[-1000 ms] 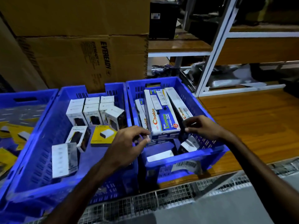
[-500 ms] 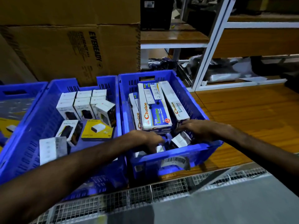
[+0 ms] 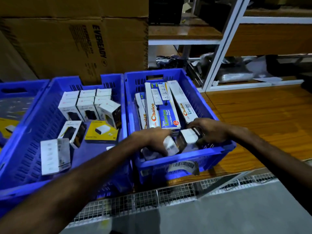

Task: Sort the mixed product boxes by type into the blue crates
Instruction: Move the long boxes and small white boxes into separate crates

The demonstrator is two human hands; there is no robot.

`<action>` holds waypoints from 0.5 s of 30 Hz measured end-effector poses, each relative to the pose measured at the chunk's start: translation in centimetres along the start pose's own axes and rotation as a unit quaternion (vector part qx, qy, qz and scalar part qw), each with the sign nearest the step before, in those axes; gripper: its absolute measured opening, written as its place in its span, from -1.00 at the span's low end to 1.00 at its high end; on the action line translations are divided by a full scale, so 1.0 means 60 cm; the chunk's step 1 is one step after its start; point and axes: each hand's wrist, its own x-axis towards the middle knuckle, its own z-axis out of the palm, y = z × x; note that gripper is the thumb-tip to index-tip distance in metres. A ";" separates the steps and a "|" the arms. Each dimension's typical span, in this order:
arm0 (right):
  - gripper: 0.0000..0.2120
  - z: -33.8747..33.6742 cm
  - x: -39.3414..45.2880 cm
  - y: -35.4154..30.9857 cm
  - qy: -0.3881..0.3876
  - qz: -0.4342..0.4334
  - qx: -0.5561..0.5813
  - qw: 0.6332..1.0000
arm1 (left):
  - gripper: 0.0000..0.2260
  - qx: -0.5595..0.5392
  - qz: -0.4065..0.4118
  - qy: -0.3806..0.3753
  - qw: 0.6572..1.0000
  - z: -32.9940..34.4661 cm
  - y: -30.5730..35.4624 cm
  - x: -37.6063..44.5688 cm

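Observation:
Both my hands are down in the near end of the right blue crate (image 3: pixel 185 162). My left hand (image 3: pixel 152 139) grips a small white box (image 3: pixel 171 146). My right hand (image 3: pixel 209 130) holds another small white box with a dark side (image 3: pixel 187 137). Behind them lie long white Choice extension-socket boxes (image 3: pixel 160 107), stacked lengthwise. The middle blue crate (image 3: pixel 33 132) holds several small white boxes (image 3: pixel 86 105) standing in rows, a yellow box (image 3: pixel 101 132), one small white box lying flat (image 3: pixel 72 132) and a clear-fronted pack (image 3: pixel 54 156).
A third blue crate (image 3: pixel 15 92) at the far left holds yellow packs. Big cardboard cartons (image 3: pixel 76 48) stand behind the crates. A wooden tabletop (image 3: pixel 261 119) extends right, with white metal shelving (image 3: pixel 224 48) behind. A wire-mesh edge (image 3: pixel 168 196) runs along the front.
Both hands went from the end of the long Choice box down into the near end of the right crate and closed on small white boxes, which now sit higher in my grip.

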 end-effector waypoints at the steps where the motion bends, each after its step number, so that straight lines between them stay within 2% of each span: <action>1: -0.43 -0.012 -0.016 0.001 0.034 0.006 0.035 0.999 | -0.38 -0.039 0.012 0.038 0.998 -0.021 -0.004 -0.023; 3: -0.52 -0.037 -0.051 -0.003 0.084 0.026 0.144 0.986 | -0.39 -0.124 0.033 0.125 0.984 -0.055 -0.017 -0.075; 5: -0.62 -0.050 -0.082 -0.013 0.136 0.022 0.274 0.952 | -0.43 -0.249 0.035 0.191 0.949 -0.075 -0.041 -0.121; 8: -0.64 -0.035 -0.115 -0.032 0.212 0.021 0.433 0.876 | -0.44 -0.451 0.041 0.281 0.846 -0.083 -0.056 -0.180; 13: -0.38 0.019 -0.103 -0.117 0.287 0.040 0.608 0.739 | -0.42 -0.611 0.021 0.359 0.706 -0.031 -0.098 -0.261; 15: -0.54 0.034 -0.085 -0.170 0.283 0.058 0.674 0.680 | -0.39 -0.652 0.011 0.388 0.652 -0.007 -0.122 -0.297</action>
